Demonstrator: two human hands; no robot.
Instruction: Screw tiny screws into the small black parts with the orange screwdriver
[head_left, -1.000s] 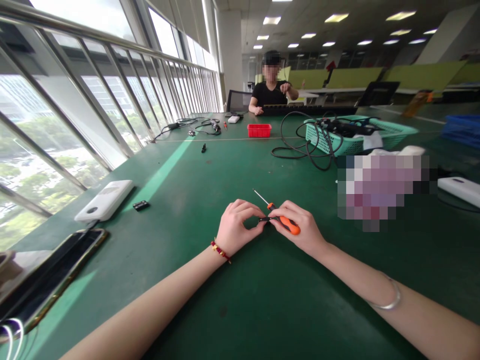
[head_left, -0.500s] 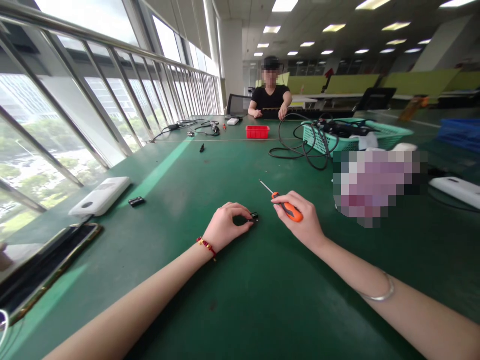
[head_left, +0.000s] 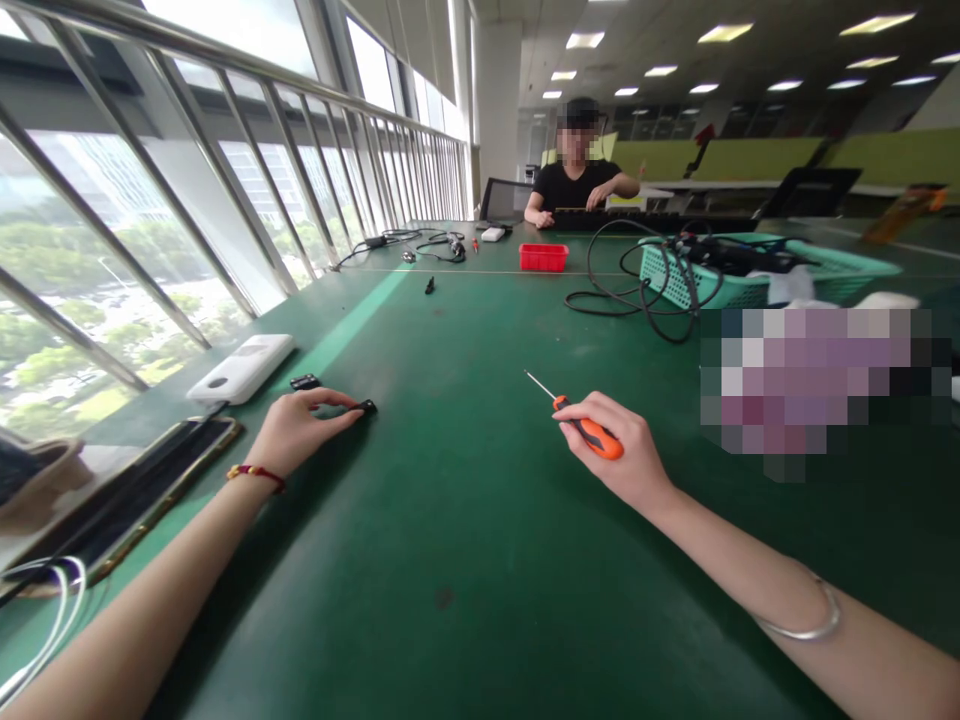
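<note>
My right hand is closed round an orange-handled screwdriver, its thin metal shaft pointing up and to the left above the green table. My left hand reaches out to the left, fingers pinched on a small black part that touches the tabletop. A second small black part lies just beyond that hand, close to a white power bank.
A phone with a white cable lies at the near left edge by the glass railing. Farther off stand a red tray, a teal basket with black cables, and loose small tools. Another person sits at the table's far end.
My left hand has carried the small black part away from the screwdriver, leftward toward the power bank. My right hand has kept the screwdriver and barely shifted.
</note>
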